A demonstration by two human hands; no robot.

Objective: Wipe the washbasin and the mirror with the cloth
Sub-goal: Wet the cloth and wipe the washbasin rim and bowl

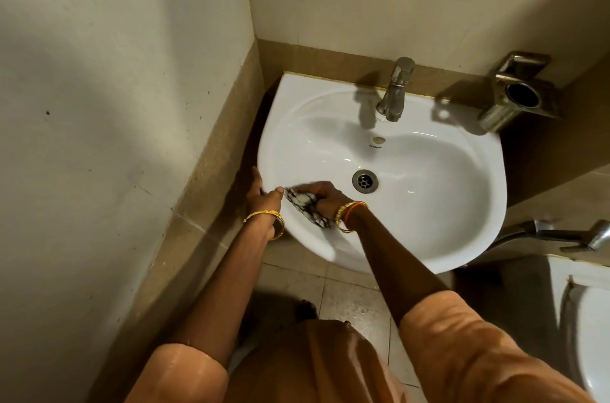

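A white washbasin [439, 171] hangs in the wall corner, with a steel tap [394, 90] at its back and a drain [364, 181] in the bowl. My right hand [325, 193] grips a crumpled black-and-white cloth [305, 206] and presses it on the bowl's front left slope, left of the drain. My left hand [262, 196] holds the basin's front left rim, thumb on top and fingers under the edge. No mirror is in view.
A steel holder [518, 95] is fixed to the wall right of the tap. A metal spray handle [567, 234] and a white toilet rim [591, 320] lie at the right. The tiled wall [115, 105] stands close on the left.
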